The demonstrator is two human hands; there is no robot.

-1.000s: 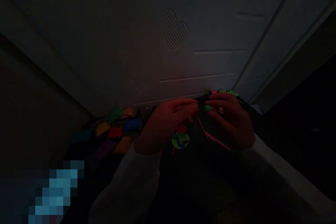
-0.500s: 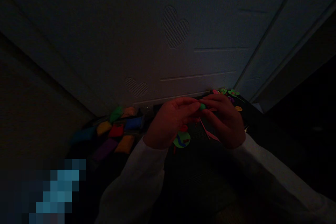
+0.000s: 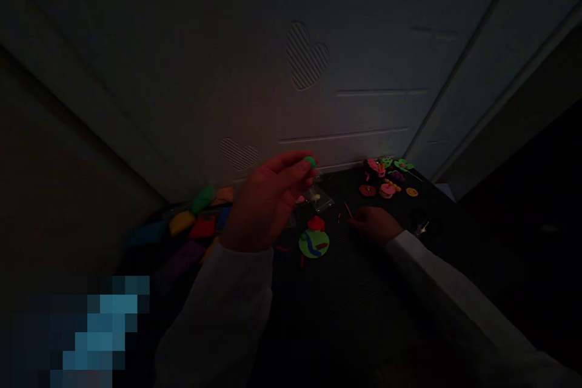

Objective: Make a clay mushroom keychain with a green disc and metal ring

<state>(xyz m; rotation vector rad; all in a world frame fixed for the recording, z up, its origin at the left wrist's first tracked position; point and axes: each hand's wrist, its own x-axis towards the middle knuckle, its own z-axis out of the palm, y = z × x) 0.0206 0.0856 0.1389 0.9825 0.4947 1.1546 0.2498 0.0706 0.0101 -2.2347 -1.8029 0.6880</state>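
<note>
My left hand (image 3: 268, 197) is raised over the dark table and closed, pinching a small green ball of modelling clay (image 3: 310, 162) between thumb and fingers. My right hand (image 3: 375, 223) is down at the tabletop, its fingers closed around a thin pink modelling tool (image 3: 348, 210); one end sticks out past the fingertips and the rest is hidden. Between the hands lies a flat green clay disc (image 3: 321, 236) bearing a wavy blue strip and brown pieces, with a red clay piece (image 3: 316, 223) at its top edge.
Coloured clay packs (image 3: 202, 227) lie at the left, partly behind my left arm. Small finished clay figures (image 3: 388, 190) stand at the back right. Scissors (image 3: 422, 228) lie right of my right hand. A clear bag (image 3: 322, 199) lies near the white panel (image 3: 364, 42) behind the table.
My hands have parted. The left has moved left and up with the green ball; the right has let go of the ball, dropped to the table and closed on the pink tool.
</note>
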